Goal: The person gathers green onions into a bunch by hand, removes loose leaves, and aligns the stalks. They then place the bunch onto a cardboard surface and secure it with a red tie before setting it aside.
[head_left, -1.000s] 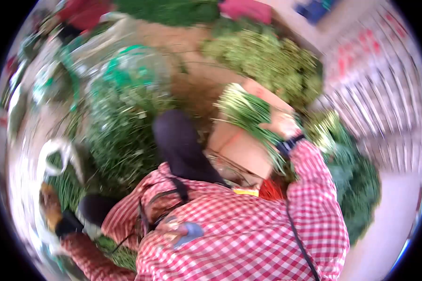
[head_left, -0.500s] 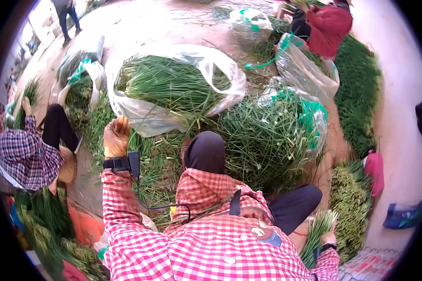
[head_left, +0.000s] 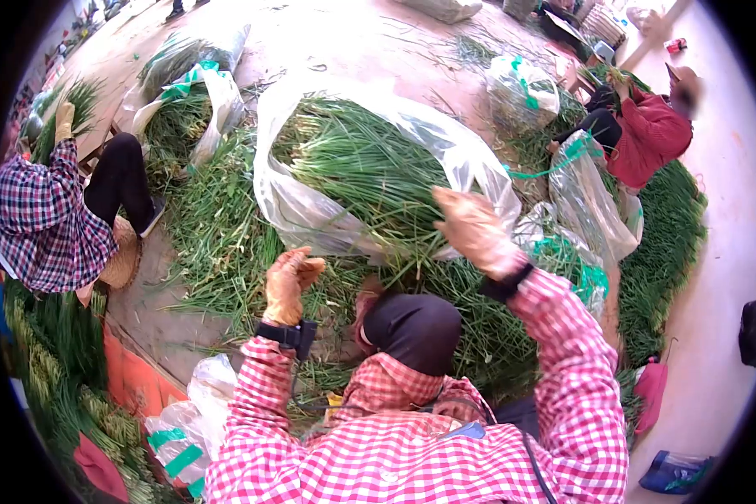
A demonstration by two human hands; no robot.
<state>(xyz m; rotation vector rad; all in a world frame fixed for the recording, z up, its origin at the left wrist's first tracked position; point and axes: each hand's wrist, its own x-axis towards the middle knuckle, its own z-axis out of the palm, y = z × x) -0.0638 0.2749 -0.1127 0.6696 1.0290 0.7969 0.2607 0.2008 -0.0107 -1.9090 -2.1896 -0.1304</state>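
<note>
A clear plastic bag [head_left: 270, 189] lies open before me, filled with long-leaved green onions [head_left: 357, 160]. Over the bag's right front side reaches my right hand [head_left: 477, 231], in a tan glove, its fingers stretched out toward the leaves and nothing seen in them. My left hand [head_left: 287, 284], also gloved, hovers near the bag's front left edge. Its fingers are loosely bent with a gap between them, and it is empty. Loose green trimmings [head_left: 218, 244] are heaped below and beside both hands, around my bent knee [head_left: 416, 332].
A person in a checked shirt [head_left: 46, 218] sits at the left, holding greens. Another in a red top [head_left: 651, 139] sits at the upper right. Tied bags [head_left: 521, 97] of greens stand around. Rows of bundled greens [head_left: 664, 252] line the right wall, near a pink cloth [head_left: 649, 395].
My right hand has come from the lower right, where it held a bunch of green onions, up to the bag without the bunch. My view has shifted, and the left hand's fingers have loosened.
</note>
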